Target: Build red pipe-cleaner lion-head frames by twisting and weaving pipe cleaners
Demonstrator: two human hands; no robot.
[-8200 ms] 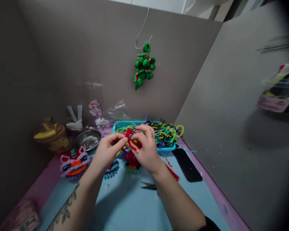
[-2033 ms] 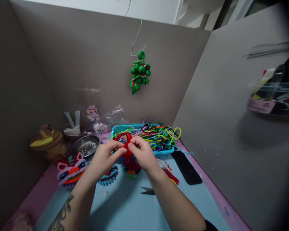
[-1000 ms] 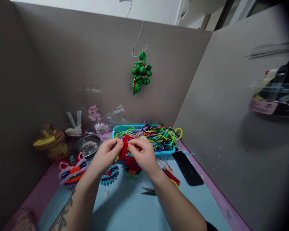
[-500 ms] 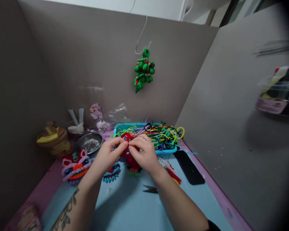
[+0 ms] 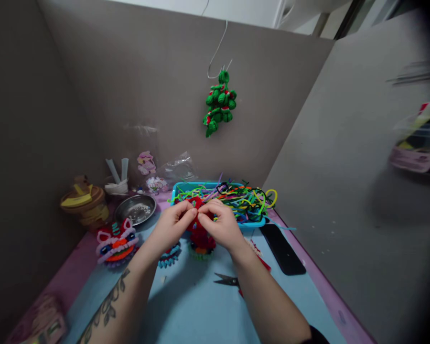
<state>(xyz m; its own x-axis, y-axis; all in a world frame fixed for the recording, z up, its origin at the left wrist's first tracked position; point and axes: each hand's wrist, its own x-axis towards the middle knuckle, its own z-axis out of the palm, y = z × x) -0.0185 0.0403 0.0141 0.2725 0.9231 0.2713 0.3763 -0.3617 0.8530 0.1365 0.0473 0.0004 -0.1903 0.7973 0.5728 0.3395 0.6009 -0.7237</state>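
My left hand (image 5: 172, 227) and my right hand (image 5: 221, 226) meet above the blue mat, both pinched on a red pipe cleaner (image 5: 199, 204) held between their fingertips. Right under the hands sits a red fuzzy craft piece (image 5: 202, 241) with an orange and green base. Just behind them stands a blue tray (image 5: 251, 222) heaped with pipe cleaners (image 5: 245, 198) of many colours.
A lion-head craft (image 5: 116, 241) lies at the left, a blue-fringed piece (image 5: 169, 253) beside my left wrist. Scissors (image 5: 227, 280) and a black phone (image 5: 281, 241) lie to the right. A metal bowl (image 5: 135, 209), a yellow-brown pot (image 5: 84, 202) and a hanging green ornament (image 5: 219, 101) are behind.
The red pipe cleaner's open loop has been folded small between my fingertips. My hands have drawn closer together, and my head has turned slightly left.
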